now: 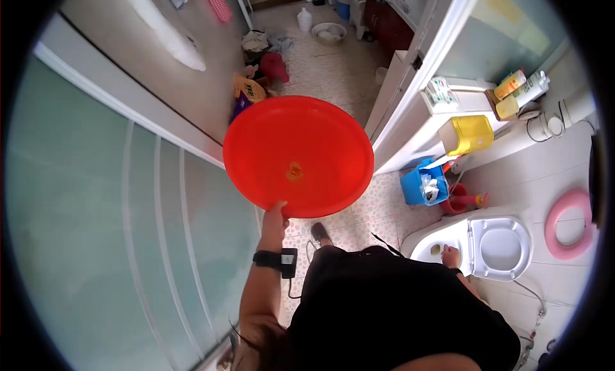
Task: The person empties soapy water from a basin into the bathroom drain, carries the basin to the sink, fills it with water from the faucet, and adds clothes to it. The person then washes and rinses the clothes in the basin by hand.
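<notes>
My left hand point(275, 218) grips the near rim of a large round red basin point(333, 140). The basin is tipped so that its inside faces me, and a yellowish-brown mark point(294, 172) shows near its middle. My thumb lies over the rim; the other fingers are mostly hidden behind it. A black strap with a small box point(288, 263) is on my left wrist. My right hand point(451, 256) hangs over the toilet bowl point(423, 248), close to the raised white seat point(479, 248). Its fingers look curled, with nothing visible in them.
Left of me stands a frosted glass panel point(83, 217). A blue bin point(416, 185) with crumpled paper, a yellow container point(474, 134) and a pink ring point(551, 227) are on the right. Past the doorway lie clothes point(255, 41), a white jug point(304, 19) and a white bowl point(329, 41).
</notes>
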### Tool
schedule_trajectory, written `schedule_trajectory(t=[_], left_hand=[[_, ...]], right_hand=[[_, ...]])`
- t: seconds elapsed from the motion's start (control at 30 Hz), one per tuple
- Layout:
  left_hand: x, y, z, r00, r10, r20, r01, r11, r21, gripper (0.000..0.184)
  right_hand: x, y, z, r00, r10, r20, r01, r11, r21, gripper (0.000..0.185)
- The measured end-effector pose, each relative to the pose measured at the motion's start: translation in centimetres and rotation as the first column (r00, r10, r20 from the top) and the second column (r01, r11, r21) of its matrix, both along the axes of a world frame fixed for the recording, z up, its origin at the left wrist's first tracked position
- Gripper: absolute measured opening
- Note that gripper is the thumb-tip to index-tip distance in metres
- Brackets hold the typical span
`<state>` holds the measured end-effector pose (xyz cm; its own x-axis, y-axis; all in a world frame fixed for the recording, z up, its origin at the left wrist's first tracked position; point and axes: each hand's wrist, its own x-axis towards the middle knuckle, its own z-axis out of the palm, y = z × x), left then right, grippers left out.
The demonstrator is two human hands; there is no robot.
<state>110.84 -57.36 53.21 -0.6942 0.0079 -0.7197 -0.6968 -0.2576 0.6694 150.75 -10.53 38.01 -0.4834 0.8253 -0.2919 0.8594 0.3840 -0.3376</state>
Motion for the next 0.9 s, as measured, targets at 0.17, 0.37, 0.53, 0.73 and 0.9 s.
schedule_trajectory(t=[0.17,0.37,0.53,0.73,0.9], left_hand=[[-10.1,-0.4,-0.2,0.993,-0.067,-0.098,0.063,0.997,-0.040,0.023],[-20.1,2.5,-1.3,0.986,-0.050,-0.157,0.037,0.996,-0.084,0.021],[-28.1,5.4,1.9,0.987,-0.009,-0.159,-0.005,0.996,-0.089,0.024],[-40.3,8.2,5.7,0.968,-0.211,-0.139,0.190,0.970,-0.150,0.022],[-48.3,13.9,8.2,0.944,-0.223,-0.242,0.201,0.973,-0.111,0.022]], right_hand=[[-10.4,-3.7,5.6,0.991,0.010,-0.131,-0.009,1.000,0.009,0.045],[-19.0,-5.0,4.8,0.991,0.004,-0.130,-0.005,1.000,-0.010,0.039],[-25.4,-3.2,-2.7,0.997,-0.073,-0.036,0.076,0.995,0.061,0.035],[-37.3,0.2,-2.7,0.991,-0.047,0.125,0.073,0.975,-0.212,0.034],[-40.7,1.4,-2.6,0.961,-0.077,0.264,0.141,0.962,-0.232,0.037]])
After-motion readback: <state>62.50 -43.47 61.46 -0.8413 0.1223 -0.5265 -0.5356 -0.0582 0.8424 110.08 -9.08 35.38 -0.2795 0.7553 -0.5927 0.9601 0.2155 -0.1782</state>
